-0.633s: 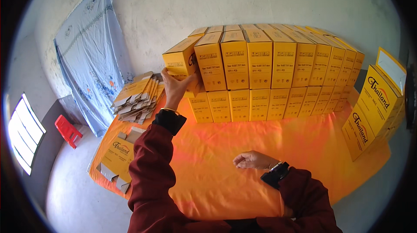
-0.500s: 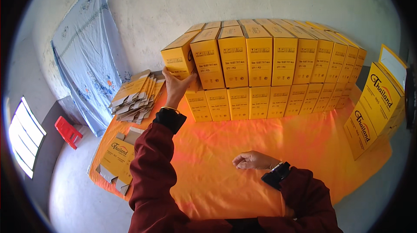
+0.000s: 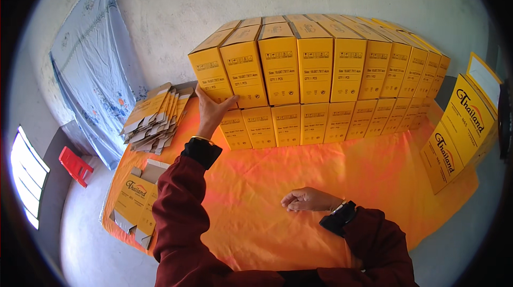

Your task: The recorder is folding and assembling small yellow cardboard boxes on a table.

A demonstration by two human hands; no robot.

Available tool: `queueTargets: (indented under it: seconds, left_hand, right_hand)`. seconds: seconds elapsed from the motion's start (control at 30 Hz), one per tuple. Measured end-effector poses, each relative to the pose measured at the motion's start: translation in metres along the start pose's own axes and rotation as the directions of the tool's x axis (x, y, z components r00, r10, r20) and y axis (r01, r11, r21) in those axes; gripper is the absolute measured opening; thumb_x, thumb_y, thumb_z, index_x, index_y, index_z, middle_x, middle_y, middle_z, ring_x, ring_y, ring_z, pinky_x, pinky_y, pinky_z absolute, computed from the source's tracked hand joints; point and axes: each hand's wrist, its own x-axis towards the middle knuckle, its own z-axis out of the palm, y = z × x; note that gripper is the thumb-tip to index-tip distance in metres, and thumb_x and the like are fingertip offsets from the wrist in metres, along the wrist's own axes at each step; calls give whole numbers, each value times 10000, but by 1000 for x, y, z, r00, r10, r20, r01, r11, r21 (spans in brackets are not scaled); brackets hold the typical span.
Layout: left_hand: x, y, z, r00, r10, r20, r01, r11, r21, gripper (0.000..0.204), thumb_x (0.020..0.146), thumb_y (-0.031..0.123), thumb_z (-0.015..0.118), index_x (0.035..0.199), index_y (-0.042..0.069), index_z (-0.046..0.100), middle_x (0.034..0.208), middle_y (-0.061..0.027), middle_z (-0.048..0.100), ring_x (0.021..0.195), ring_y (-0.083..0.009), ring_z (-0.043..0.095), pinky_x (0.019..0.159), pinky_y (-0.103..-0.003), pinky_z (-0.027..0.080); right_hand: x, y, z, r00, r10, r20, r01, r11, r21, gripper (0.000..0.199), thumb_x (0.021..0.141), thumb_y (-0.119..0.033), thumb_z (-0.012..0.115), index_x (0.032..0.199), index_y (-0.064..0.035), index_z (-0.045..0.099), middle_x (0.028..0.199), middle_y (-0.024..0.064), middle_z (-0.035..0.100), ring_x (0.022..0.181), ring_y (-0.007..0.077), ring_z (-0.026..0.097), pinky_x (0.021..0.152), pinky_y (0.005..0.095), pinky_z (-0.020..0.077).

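Note:
My left hand (image 3: 212, 109) grips the lower front of a yellow carton (image 3: 209, 73), with the thumb on the right and fingers on the left. This carton stands upright at the left end of the top row, beside the neighbouring carton (image 3: 243, 70). Under it runs a lower row of yellow cartons (image 3: 287, 126). My right hand (image 3: 309, 200) rests on the orange tablecloth (image 3: 256, 217), its fingers loosely curled and nothing seen in them.
Flattened cartons (image 3: 160, 116) lie piled at the table's left, with another flat carton (image 3: 131, 199) nearer me. At the right edge stands a yellow carton with raised flaps (image 3: 462, 121). A red plastic stool (image 3: 75, 165) is on the floor by the blue curtain (image 3: 88, 68).
The held carton has gone back and settled level beside its neighbour in the top row, my left hand still on it. The view has shifted slightly. My right hand stays about where it was.

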Motion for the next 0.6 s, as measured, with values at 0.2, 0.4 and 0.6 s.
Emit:
queueTargets:
  seconds: [0.2, 0.4, 0.6]
  left_hand:
    - [-9, -1, -2, 994, -77, 73, 81, 996, -47, 930, 658, 183, 857, 1312, 5, 220, 1173, -153, 467, 1072, -218, 542, 840, -333, 519]
    - [-14, -26, -14, 997, -1, 80, 4, 999, -37, 935, 663, 175, 855, 1317, 8, 208, 1185, -163, 464, 1095, -234, 538, 839, -331, 524]
    - [-64, 7, -41, 959, -214, 183, 131, 914, 383, 913, 704, 293, 835, 1375, -6, 292, 1201, -204, 515, 1094, -277, 546, 871, -397, 490]
  right_hand:
    - [3, 7, 0, 999, -13, 35, 10, 998, 63, 410, 936, -252, 577, 1232, 29, 531, 1072, 65, 608, 960, 133, 596, 830, 272, 494]
    - [8, 4, -1, 998, -2, 55, -5, 992, 127, 440, 923, -277, 601, 1223, 36, 521, 1056, 77, 611, 918, 146, 611, 795, 276, 512]
    - [-3, 6, -23, 999, 40, 35, -46, 977, 207, 435, 922, -255, 603, 1231, 37, 511, 1077, 109, 612, 932, 190, 642, 793, 306, 540]
